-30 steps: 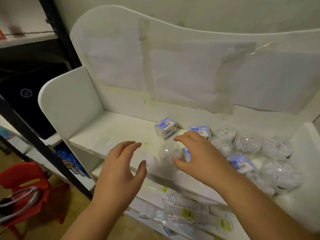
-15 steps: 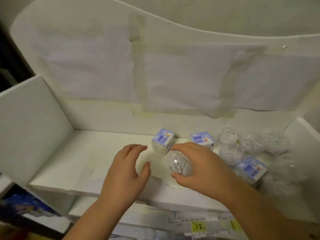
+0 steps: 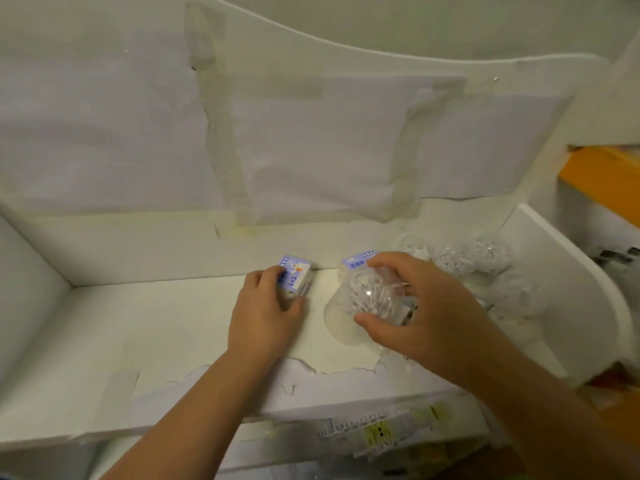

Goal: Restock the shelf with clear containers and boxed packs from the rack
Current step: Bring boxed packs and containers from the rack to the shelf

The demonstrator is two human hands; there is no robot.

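My right hand (image 3: 420, 315) grips a clear round container (image 3: 362, 301) filled with small white pieces, tilted just above the white shelf (image 3: 166, 327). My left hand (image 3: 265, 311) holds a small blue-and-white boxed pack (image 3: 295, 273) that stands on the shelf near the back wall. A second blue boxed pack (image 3: 358, 261) sits behind the container, partly hidden by my right fingers. Several more clear containers (image 3: 464, 259) lie heaped at the right end of the shelf.
A white back panel with taped paper (image 3: 311, 150) rises behind the shelf. White side walls (image 3: 561, 271) close both ends. A lower tier holds packaged goods with yellow labels (image 3: 381, 431). An orange beam (image 3: 602, 181) shows at the far right.
My left hand has reached forward and taken hold of the left boxed pack. My right hand has lifted and tilted the clear container. The view has swung right and closer.
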